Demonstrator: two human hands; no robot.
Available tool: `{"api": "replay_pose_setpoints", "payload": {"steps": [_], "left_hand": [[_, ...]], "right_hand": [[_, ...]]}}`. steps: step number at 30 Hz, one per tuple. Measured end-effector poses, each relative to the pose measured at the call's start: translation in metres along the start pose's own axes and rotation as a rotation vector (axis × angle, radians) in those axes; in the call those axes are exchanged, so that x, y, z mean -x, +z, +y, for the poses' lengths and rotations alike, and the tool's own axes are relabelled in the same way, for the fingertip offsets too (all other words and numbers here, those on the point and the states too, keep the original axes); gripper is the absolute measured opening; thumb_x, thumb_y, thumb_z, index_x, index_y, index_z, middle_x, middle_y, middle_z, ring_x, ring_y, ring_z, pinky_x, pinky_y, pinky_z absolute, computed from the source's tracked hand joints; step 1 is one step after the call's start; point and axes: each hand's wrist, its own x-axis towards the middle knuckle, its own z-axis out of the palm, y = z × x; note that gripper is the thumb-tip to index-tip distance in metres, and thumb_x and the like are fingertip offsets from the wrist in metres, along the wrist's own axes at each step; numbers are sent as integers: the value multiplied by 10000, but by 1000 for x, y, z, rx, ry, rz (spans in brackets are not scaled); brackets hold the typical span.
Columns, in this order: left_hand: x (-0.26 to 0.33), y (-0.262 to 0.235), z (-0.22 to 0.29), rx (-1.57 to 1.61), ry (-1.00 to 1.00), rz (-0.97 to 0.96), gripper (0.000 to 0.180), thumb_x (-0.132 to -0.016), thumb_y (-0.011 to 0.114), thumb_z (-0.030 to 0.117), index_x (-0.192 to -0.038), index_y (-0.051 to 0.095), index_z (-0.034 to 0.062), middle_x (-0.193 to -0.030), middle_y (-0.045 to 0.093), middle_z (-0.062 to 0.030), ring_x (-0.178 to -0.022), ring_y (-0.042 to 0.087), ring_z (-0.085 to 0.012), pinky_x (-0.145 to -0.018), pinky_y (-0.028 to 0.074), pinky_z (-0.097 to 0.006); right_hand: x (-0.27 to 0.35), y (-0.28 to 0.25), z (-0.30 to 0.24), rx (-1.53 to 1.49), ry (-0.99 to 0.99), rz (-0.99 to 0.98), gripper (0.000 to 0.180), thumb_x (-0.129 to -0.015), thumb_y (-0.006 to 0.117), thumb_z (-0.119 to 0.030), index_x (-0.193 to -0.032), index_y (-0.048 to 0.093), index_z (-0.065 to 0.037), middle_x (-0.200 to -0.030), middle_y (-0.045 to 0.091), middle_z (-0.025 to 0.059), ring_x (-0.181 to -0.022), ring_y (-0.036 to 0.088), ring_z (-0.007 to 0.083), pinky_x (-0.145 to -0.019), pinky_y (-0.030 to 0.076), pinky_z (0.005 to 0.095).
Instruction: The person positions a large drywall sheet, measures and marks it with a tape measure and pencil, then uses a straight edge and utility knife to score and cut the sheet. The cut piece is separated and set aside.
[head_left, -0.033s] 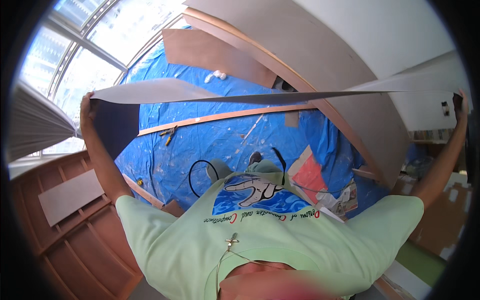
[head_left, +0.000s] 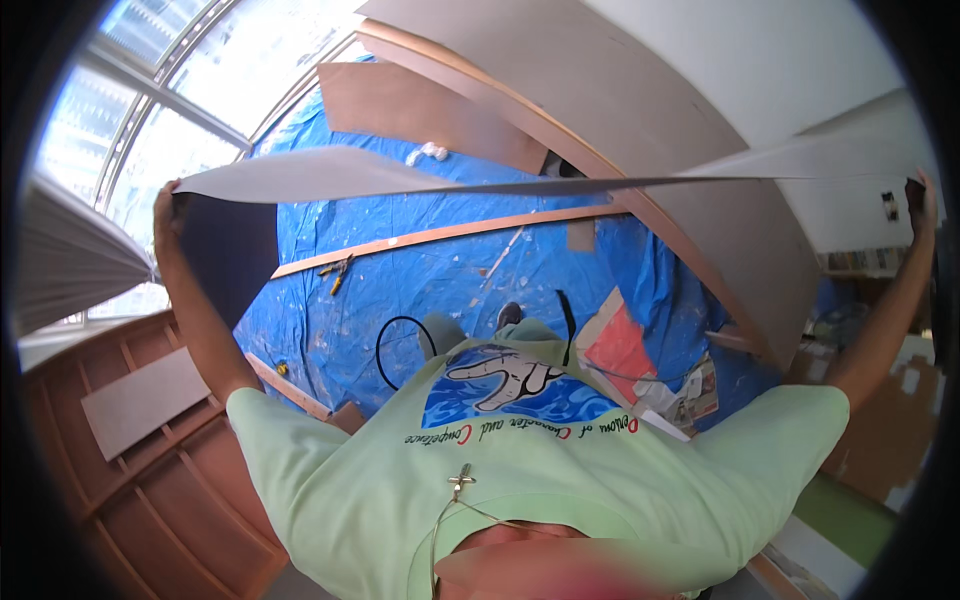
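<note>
A long, thin grey sheet (head_left: 320,172) stretches across the view at arm's reach, seen nearly edge-on and slightly twisted along its length. At its left end my left hand (head_left: 168,212) is closed on the edge, and a dark blue-grey face of the sheet hangs beside that forearm. Far to the right, my right hand (head_left: 923,208) is raised with its fingers bent at the sheet's other end. The thin edge there is hard to make out against the white wall. Both arms are spread wide.
A blue tarp (head_left: 450,250) covers the floor. On it lie a long wooden strip (head_left: 450,232), yellow-handled pliers (head_left: 338,276) and a brown board (head_left: 420,110). A large grey panel (head_left: 680,130) stands at the right, windows (head_left: 150,150) at the left. A wooden-framed panel (head_left: 180,460) is lower left.
The sheet and both hands sit slightly higher in the view, with the left hand a little further left. The sheet's broad pale face shows somewhat more. Both hands keep their hold.
</note>
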Motion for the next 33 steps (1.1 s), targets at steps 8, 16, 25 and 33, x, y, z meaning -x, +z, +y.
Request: {"api": "replay_pose_setpoints", "payload": {"steps": [8,16,25,33], "left_hand": [[-128,153,253,66,218,-101,239,-991,490,124,-1011,645,-57,-1007,693,-168,-902,677,-246,-901,566,-378],[-101,233,412,-60,526,-366,303,-1012,473,161,-1105,646,-70,-1027,693,-163,-928,672,-243,-869,549,-360],[20,346,442,-240,825,-286,316,-1009,475,146,-1161,634,-81,-1042,689,-160,-929,670,-233,-838,551,-344],[168,511,294,-624,1292,-212,337,-1006,477,133,-1210,624,-90,-1055,685,-156,-930,668,-225,-811,553,-329]], "right_hand": [[-27,-84,37,-426,105,59,206,-962,634,-189,-983,682,10,-893,697,88,-819,643,184,-779,525,291],[83,-183,84,-645,-202,-25,218,-956,607,-95,-1088,623,78,-970,692,156,-842,659,225,-774,537,302],[264,-186,202,-709,-124,554,424,-923,675,-208,-1253,548,25,-1206,638,125,-1072,625,272,-889,512,384],[393,-116,442,-873,269,624,620,-931,685,-290,-1425,431,-14,-1417,508,93,-1288,483,287,-1079,350,451]]}}
